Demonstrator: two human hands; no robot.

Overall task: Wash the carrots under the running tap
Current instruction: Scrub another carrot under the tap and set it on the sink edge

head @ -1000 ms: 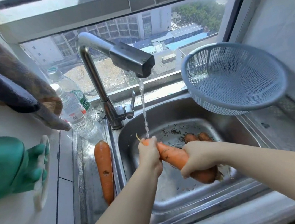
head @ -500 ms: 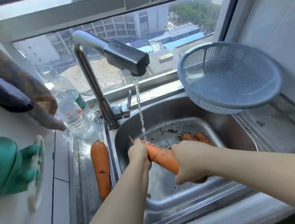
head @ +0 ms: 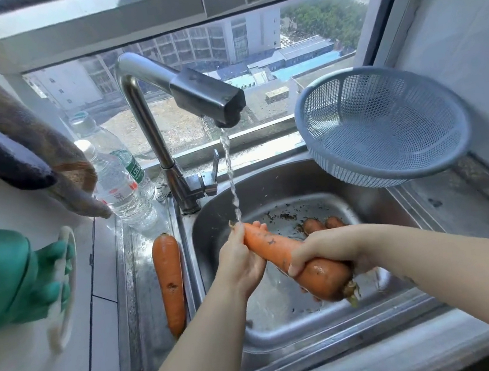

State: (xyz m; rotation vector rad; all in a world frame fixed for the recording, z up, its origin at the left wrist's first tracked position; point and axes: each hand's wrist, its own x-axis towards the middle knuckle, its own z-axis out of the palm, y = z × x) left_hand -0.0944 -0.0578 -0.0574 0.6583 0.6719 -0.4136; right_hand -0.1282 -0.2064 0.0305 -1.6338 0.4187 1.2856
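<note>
Carrot (head: 275, 246) under the tap (head: 207, 97) stream — left hand (head: 240, 263) and right hand (head: 321, 246) grip it — bottle labels (head: 126, 189) illegible.

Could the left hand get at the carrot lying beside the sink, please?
Probably yes, once freed: the left hand now grips the held carrot, but nothing covers the counter carrot.

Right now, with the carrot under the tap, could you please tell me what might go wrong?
1. The held carrot is wet, so it could slip from the left hand or right hand into the sink.
2. The colander sits tilted at the sink's edge, and the right forearm might knock it.
3. Loose dirt specks in the basin may clog the drain.
</note>
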